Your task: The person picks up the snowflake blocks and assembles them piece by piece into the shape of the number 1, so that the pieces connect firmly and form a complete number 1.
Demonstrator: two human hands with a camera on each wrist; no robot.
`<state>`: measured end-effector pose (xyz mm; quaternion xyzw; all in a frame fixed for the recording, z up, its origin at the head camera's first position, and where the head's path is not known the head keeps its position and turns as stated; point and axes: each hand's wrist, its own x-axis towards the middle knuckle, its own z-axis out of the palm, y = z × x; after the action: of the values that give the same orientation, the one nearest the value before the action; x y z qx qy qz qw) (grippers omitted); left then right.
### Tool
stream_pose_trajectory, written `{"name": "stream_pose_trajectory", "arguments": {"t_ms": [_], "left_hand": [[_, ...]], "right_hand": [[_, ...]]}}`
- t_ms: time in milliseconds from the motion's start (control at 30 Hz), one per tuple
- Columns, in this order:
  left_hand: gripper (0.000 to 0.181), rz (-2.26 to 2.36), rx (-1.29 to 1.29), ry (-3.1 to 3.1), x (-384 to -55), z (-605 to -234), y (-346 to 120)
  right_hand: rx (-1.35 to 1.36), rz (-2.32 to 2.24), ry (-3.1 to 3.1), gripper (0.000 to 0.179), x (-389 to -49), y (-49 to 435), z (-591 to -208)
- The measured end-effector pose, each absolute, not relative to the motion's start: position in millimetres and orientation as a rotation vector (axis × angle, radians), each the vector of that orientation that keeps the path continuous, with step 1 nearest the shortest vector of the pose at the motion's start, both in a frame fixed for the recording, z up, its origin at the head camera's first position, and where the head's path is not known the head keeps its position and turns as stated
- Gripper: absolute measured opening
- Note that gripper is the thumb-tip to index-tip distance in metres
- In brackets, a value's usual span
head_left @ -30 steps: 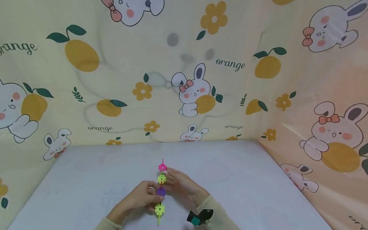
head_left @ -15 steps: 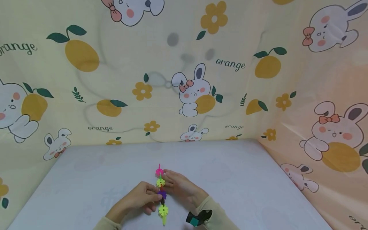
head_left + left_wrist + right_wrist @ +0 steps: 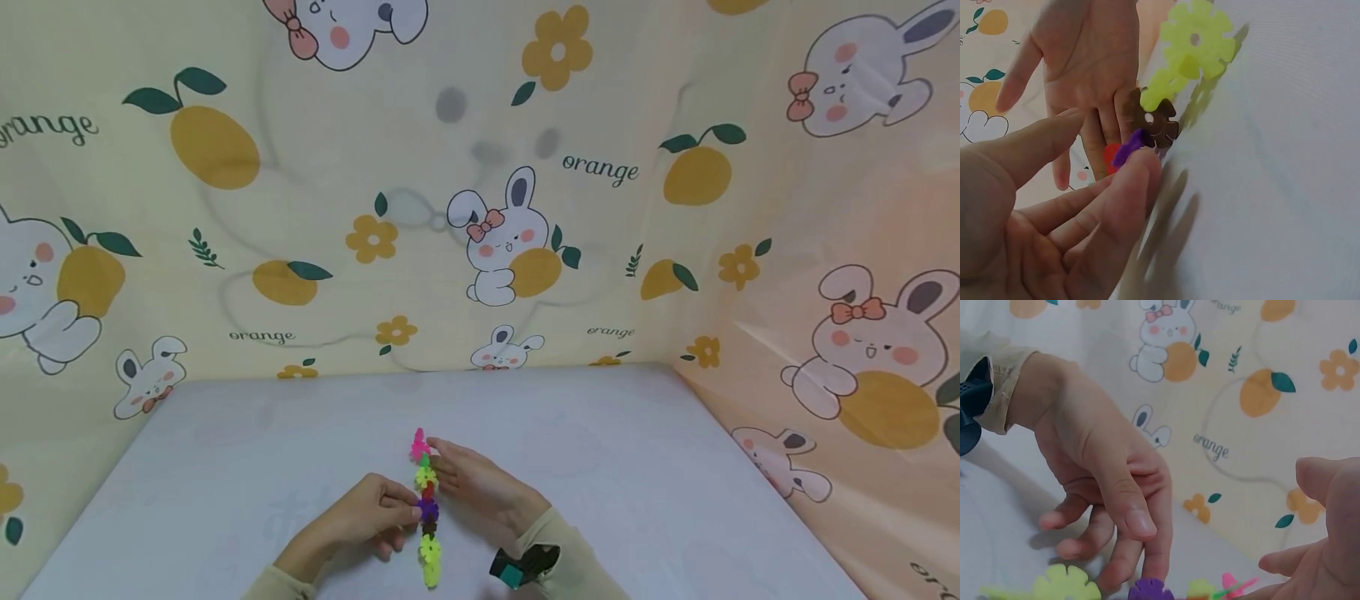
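Note:
A straight chain of notched, flower-shaped plastic interlocking discs [image 3: 430, 547] runs front to back on the white table. From the far end the colours go pink, green, yellow, red, purple, brown, yellow. My left hand [image 3: 360, 515] is at its middle from the left. In the left wrist view a fingertip [image 3: 1145, 164] touches the purple disc [image 3: 1126, 149], beside the brown disc [image 3: 1163, 125], while the thumb is held apart. On the right, my right hand [image 3: 483, 483] has extended fingers close beside the chain's far half; its palm faces the left wrist camera.
A white tabletop [image 3: 637, 467] spreads around both hands. Behind it and to the right hangs a pale yellow cloth [image 3: 315, 150] printed with rabbits and oranges. A black strap device [image 3: 525, 565] with a teal patch sits on the right wrist.
The chain has twisted about its length and its near end has moved right, so alternate discs now show differently. The far end has dropped slightly toward me. Both hands stay nearly in place.

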<state>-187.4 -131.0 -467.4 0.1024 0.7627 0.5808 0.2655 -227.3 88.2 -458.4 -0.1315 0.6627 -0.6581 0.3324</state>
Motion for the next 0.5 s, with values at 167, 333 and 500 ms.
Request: {"name": "stream_pose_trajectory", "arguments": {"t_ms": [167,333,500], "left_hand": [[0.042,1.541,0.278,2.066,-189.0,-466.0,-133.5],[0.045,1.549,0.327,2.098,-191.3,-467.2,-138.3],[0.05,1.569,0.338,2.107,-194.0,-465.3,-146.0]], "right_hand": [[-0.344,-1.696,1.771,0.066,-228.2,91.2,-455.7],[-0.345,-1.696,1.814,0.065,-229.0,96.5,-454.7],[-0.324,-1.725,1.878,0.062,-229.9,101.7,-451.7]]}}
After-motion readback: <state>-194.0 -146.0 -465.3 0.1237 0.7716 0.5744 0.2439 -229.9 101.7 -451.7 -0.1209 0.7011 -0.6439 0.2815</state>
